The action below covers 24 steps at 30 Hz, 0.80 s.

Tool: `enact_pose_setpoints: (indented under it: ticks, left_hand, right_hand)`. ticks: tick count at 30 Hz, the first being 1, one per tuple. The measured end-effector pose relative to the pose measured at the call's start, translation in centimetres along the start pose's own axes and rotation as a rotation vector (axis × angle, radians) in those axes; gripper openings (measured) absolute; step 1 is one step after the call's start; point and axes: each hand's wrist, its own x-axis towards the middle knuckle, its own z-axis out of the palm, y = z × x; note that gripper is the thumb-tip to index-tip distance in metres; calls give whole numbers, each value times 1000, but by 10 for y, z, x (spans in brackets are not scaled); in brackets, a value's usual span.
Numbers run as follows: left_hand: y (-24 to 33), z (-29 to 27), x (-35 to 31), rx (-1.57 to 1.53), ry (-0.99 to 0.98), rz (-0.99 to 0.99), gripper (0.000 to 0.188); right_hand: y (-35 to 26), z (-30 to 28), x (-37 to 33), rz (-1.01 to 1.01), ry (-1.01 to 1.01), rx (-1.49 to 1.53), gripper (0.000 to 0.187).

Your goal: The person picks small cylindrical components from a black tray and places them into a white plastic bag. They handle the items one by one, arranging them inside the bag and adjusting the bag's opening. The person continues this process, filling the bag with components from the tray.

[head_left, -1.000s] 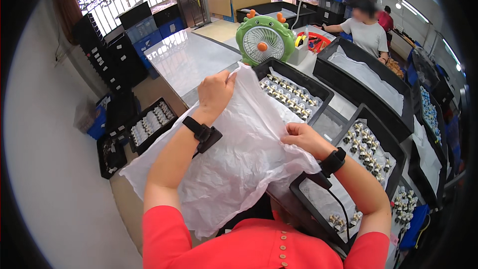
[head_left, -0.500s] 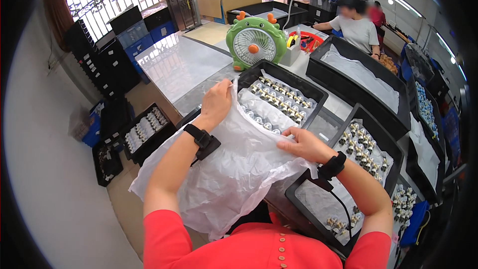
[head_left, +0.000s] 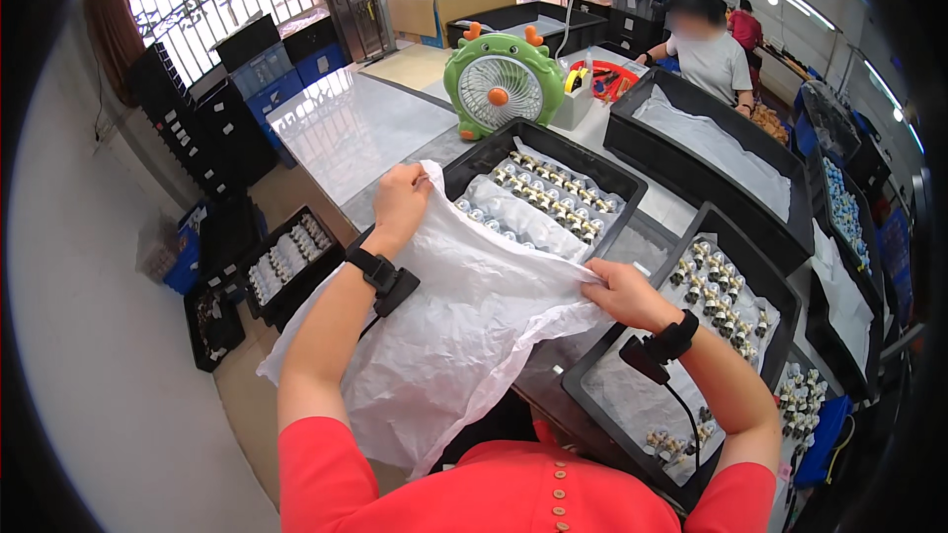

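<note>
A large crinkled sheet of white tissue paper point(head_left: 459, 311) hangs between my hands and drapes down toward my lap. My left hand point(head_left: 403, 202) pinches its upper left corner. With thumb and fingers closed on the right edge, my right hand point(head_left: 632, 294) holds the other side. Just beyond the sheet sits a black tray point(head_left: 632, 178) with rows of small gold, black and white figurines point(head_left: 553, 199), with white paper between some rows. The sheet covers the near part of that tray. Each wrist wears a black strap with a small device.
Right of my right hand lies another black tray point(head_left: 785, 311) with similar figurines on paper. Behind it stands a deeper paper-lined black tray point(head_left: 711, 163). A green cartoon fan point(head_left: 502, 89) stands past the middle tray. A co-worker point(head_left: 706, 59) sits at the far right.
My hands have spread apart, the left moving left and slightly down, the right moving right. The paper is stretched wider between them. The co-worker's head has turned.
</note>
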Motion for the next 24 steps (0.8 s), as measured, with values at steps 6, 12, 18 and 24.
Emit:
enact_pose_setpoints:
  ticks: [6, 12, 18, 24]
  left_hand:
    - [2, -9, -1, 81, 16, -72, 11]
    - [1, -16, -1, -26, -184, -238, 11]
    - [-2, -17, -3, -169, -270, -279, 13]
    - [30, -36, -44, -274, -488, -138, 11]
  right_hand:
    - [5, 12, -4, -69, 34, -3, 26]
    - [0, 24, -8, -169, 10, -97, 25]
    - [-3, 30, -6, -279, 20, -123, 21]
    - [5, 39, -7, -447, 98, -139, 14]
